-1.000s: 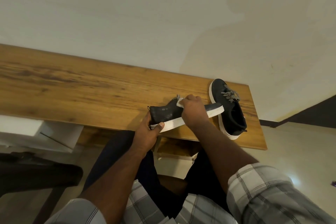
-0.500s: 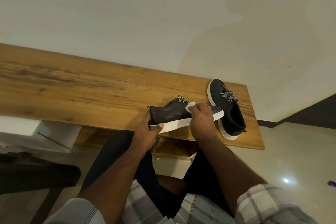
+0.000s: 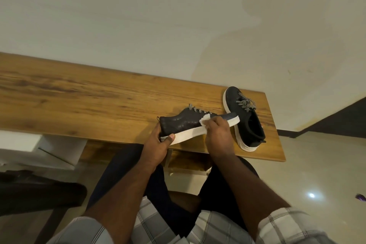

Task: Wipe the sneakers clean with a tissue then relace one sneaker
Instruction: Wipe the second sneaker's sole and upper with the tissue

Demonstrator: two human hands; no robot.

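My left hand (image 3: 158,144) grips the sneaker (image 3: 184,125) heel; my right hand (image 3: 216,130) pinches the tissue (image 3: 264,120) against its side — still wiping, I judge. The second sneaker (image 3: 245,119) beside it and relacing remain.

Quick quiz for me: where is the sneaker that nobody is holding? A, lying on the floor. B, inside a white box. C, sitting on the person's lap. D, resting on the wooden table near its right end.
D: the free sneaker rests on the table near its right end, beside the right hand.
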